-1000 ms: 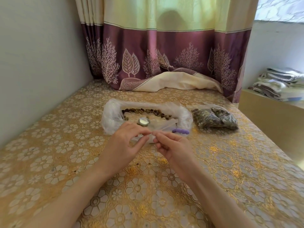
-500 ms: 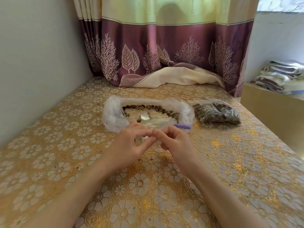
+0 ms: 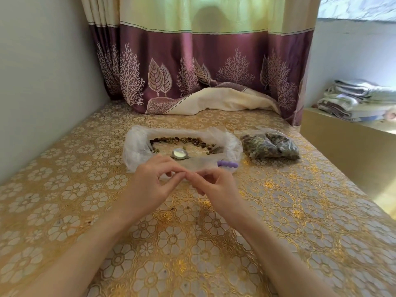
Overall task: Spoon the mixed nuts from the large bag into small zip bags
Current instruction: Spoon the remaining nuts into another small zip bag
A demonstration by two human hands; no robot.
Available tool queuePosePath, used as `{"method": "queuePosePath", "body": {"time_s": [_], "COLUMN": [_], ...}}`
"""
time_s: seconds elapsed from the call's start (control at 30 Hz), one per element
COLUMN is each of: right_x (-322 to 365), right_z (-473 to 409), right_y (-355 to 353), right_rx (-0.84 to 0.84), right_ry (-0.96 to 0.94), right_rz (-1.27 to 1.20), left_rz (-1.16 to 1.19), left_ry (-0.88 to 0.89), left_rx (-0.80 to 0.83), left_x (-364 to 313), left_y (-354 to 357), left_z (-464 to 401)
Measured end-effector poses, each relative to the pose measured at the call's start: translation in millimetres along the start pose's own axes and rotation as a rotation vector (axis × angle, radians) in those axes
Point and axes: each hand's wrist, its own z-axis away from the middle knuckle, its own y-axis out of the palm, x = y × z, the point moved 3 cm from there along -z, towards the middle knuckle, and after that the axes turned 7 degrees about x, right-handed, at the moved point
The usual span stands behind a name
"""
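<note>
Both hands meet near the centre of the gold floral tablecloth [image 3: 64, 189]. Left hand [image 3: 150, 185] and right hand [image 3: 216, 187] have fingers curled, fingertips touching, pinching the top edge of a small clear zip bag [image 3: 177, 179]; bag is nearly see-through and hard to make out between the fingers. Just beyond the fingertips lies the large bag [image 3: 137, 146], opened flat, mixed nuts [image 3: 184, 139] ringed along its far side. Spoon [image 3: 179, 154] with purple handle lies in it, handle pointing right. Filled bags [image 3: 270, 144] sit right of it.
</note>
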Motion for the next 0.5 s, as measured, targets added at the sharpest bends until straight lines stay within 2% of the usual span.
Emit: {"method": "queuePosePath", "body": {"time_s": [0.13,0.4,0.5], "right_x": [2.1,8.2,7.1], "right_z": [0.3,-0.7,-0.7], "right_y": [-3.9,-3.6,-4.3], "right_rx": [0.019,0.078,0.038], "right_ry": [-0.008,-0.05,-0.052], "right_rz": [0.061,0.184,0.208], "left_rz": [-0.031,0.267,0.133], "left_ry": [-0.03,-0.231,-0.215], "left_rx": [0.022,0.03,-0.058], "left_x": [-2.9,-1.2,-5.9], "left_y": [1.4,9.1,15.3], "left_z": [-0.2,1.2,2.6]}}
